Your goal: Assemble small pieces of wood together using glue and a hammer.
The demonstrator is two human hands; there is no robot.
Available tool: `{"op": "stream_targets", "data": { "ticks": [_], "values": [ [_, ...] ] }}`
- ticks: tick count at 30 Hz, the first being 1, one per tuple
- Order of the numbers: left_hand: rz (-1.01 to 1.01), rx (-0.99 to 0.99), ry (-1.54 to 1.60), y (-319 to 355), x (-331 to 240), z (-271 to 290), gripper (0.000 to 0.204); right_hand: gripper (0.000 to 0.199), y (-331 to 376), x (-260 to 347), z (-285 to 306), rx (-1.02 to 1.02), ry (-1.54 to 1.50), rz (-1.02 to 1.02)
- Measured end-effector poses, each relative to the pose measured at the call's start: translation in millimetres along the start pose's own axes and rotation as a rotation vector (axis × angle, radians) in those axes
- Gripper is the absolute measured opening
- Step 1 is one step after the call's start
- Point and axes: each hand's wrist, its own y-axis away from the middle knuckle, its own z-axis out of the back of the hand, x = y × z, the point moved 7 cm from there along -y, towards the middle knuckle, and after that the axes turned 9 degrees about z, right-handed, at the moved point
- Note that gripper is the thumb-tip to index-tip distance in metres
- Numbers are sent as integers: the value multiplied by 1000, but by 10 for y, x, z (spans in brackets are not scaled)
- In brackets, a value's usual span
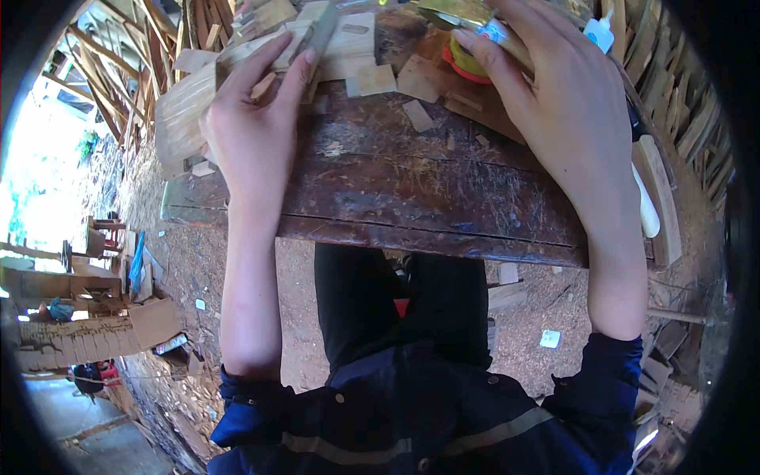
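My left hand [252, 131] grips a pale wooden block [318, 30] at the far left of the workbench [396, 186], with thumb and forefinger over it. A wider wooden piece [184, 119] lies beside and under this hand. At the far right my right hand [566, 99] is closed around a tool with a wooden part [516, 54] and a flat brass-coloured part [453, 9]; its far end is cut off, so its kind is unclear. Beneath that hand sits a round yellow-and-red object [467, 67], partly hidden.
Several small offcuts [418, 115] lie across the dark, scratched bench. A white nozzle bottle [599, 36] stands at the back right. Along the right edge are a curved wooden piece [662, 202] and a white rounded handle [645, 207]. Wood strips [103, 67] are heaped behind.
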Motion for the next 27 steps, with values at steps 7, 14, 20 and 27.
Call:
{"op": "stream_targets", "data": {
  "ticks": [7, 14, 20, 27],
  "values": [
    [60, 130, -74, -10, -22, -115, 40, 31, 7, 40, 25, 174, -112, -177],
    [37, 186, -17, -3, -47, -82, 41, 30, 111, 3, 90, -25, -195, -22],
    [53, 213, 20, 31, -12, -43, 51, 27, -20, -22, 108, 74, -9, -258],
    [-49, 149, -15, 57, 25, 124, 50, 31, 7, -40, 130, -32, -23, -286]
  ]
}}
